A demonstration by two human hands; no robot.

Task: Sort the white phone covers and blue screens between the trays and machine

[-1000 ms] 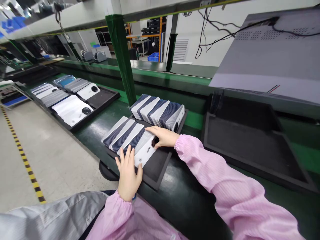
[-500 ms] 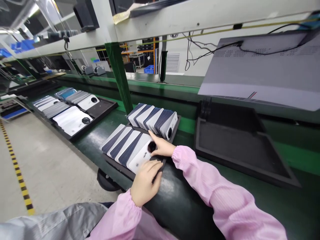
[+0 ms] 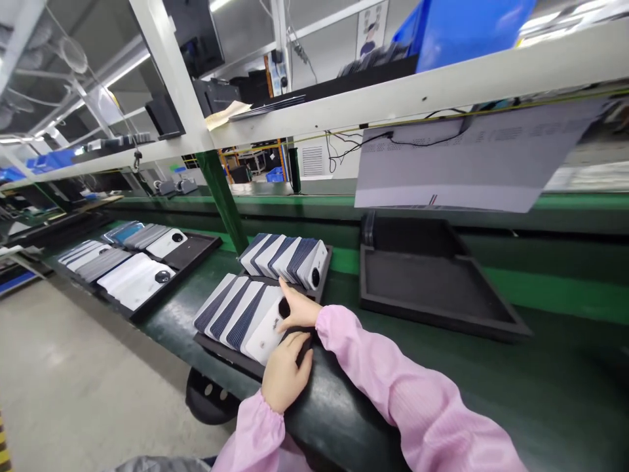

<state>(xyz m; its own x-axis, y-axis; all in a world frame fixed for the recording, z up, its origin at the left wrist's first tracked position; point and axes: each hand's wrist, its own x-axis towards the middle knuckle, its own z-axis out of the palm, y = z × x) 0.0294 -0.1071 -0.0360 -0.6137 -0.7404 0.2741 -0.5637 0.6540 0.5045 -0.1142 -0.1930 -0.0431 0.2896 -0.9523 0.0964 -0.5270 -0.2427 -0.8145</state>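
Note:
Rows of overlapping white phone back covers (image 3: 263,337) lean in a black tray, with dark blue edges showing between them. At the camera-hole end of the nearest row, my right hand (image 3: 301,309) has its thumb on the front cover and its index finger at the far edge, closed around that end. My left hand (image 3: 285,372) lies at the near corner of the tray, its fingers bent together against the covers' lower side and its thumb apart. Its fingertips are partly hidden. A second row of phone back covers (image 3: 289,259) stands just behind.
To the left, another black tray (image 3: 199,252) holds more covers. On the right sits a black foam tray (image 3: 417,282) below a hanging grey-white panel (image 3: 457,160). A green post (image 3: 221,200) rises behind the covers. A black stool (image 3: 209,396) is beside the bench edge.
The view has tilted upward and shifted, so the shelf above shows more. Both hands stay at the same end of the near row, with the left fingers slightly closer to the tray corner.

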